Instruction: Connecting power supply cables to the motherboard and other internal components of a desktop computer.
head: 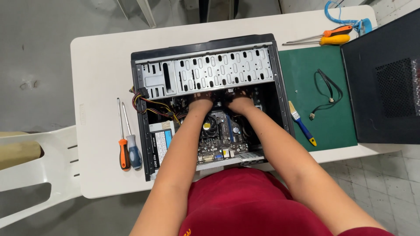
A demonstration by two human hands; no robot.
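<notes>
Screwdrivers [127, 150] lie left of the computer case [210, 46], brush [302, 123] right.

We are in a computer repair workshop: an opened desktop case [210, 105] lies on a white table [103, 78] over bare concrete, with screwdrivers [127, 148] to one side, a green work mat [306, 65], a small brush [302, 123], a loose cable [328, 91] and the removed side panel [385, 78].

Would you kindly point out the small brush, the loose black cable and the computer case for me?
small brush [302, 123], head view, on its blue handle.
loose black cable [329, 89], head view, on its looped middle.
computer case [205, 46], head view, on its far black edge.
</notes>
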